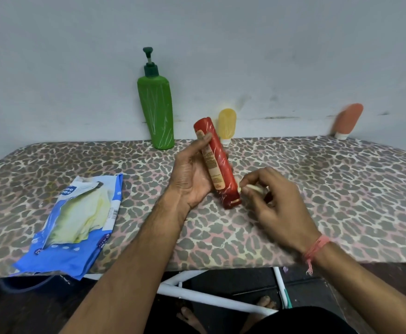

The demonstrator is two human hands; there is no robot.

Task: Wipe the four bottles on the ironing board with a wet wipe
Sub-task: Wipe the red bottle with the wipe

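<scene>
My left hand (190, 174) grips a red bottle (217, 162), tilted with its lower end close to the ironing board (317, 189). My right hand (276, 206) pinches a small bunched wet wipe (251, 188) against the bottle's lower end. A tall green pump bottle (156, 109) stands at the board's far edge by the wall. Just behind the red bottle a small yellow bottle (227, 125) stands on its white cap. Far right, an orange bottle (347, 120) leans on the wall, cap down.
An open blue wet-wipe pack (76, 227) lies at the board's front left, overhanging the near edge. The grey wall (269, 56) runs right behind the board. White frame tubes (209, 297) and my bare feet show below.
</scene>
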